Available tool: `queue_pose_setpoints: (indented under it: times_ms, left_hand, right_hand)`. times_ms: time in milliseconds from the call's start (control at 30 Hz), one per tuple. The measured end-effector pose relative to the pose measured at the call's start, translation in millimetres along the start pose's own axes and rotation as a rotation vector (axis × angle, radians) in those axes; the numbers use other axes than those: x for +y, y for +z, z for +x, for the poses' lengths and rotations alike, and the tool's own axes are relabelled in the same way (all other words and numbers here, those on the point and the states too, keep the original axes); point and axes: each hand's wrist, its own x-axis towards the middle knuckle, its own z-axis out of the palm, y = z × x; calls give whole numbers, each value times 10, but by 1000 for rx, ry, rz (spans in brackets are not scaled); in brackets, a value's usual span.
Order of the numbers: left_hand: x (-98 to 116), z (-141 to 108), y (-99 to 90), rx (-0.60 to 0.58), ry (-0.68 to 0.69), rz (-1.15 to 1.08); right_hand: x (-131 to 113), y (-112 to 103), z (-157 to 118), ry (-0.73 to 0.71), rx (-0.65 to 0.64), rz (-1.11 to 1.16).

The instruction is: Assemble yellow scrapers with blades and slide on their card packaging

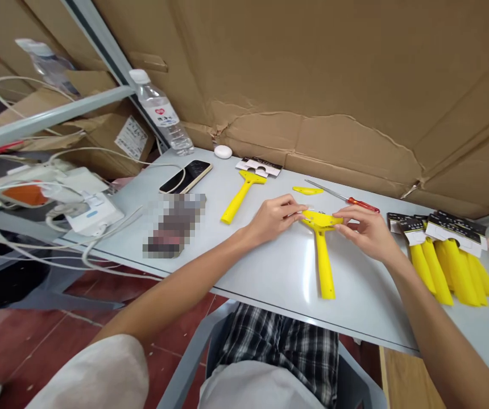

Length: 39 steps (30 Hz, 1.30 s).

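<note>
My left hand (274, 218) and my right hand (366, 230) pinch the head of a yellow plastic scraper (323, 264) from both sides, its handle pointing toward me on the white table (368, 304). Left of my left hand lies a second yellow scraper (242, 194), its head resting near a black-and-white card (258, 166). Beyond my hands are a small yellow plastic piece (307, 190) and a red-handled screwdriver (363, 204). Right of my right hand, several yellow scrapers with card labels lie in a heap (449, 264).
A phone (186, 176), a pixelated blurred object (175, 224), a white round item (223, 151) and a water bottle (161, 111) stand at the table's far left. White cables and chargers (82, 204) tangle past the left edge. Cardboard (313, 74) lines the back.
</note>
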Motion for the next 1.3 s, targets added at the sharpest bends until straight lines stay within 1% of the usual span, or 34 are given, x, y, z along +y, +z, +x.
queue_pose_setpoints:
  times_ms: [100, 233, 433, 600, 833, 1100, 1300]
  left_hand:
    - [-27, -4, 5, -19, -18, 4]
    - [-68, -6, 45, -22, -25, -7]
    - [-72, 9, 97, 13, -70, 21]
    - [-45, 16, 103, 42, -53, 27]
    - [-87, 6, 138, 26, -89, 40]
    - [-107, -3, 163, 11, -113, 38]
    - [-109, -5, 147, -23, -123, 36]
  right_hand:
    - [-18, -21, -7, -27, 11, 7]
    - [-6, -20, 6, -69, 25, -42]
    - [125, -29, 24, -105, -28, -168]
    - [203, -2, 28, -117, -29, -234]
    - [248, 18, 14, -151, -77, -305]
    - [247, 31, 47, -116, -110, -306]
    - [236, 20, 40, -117, -92, -312]
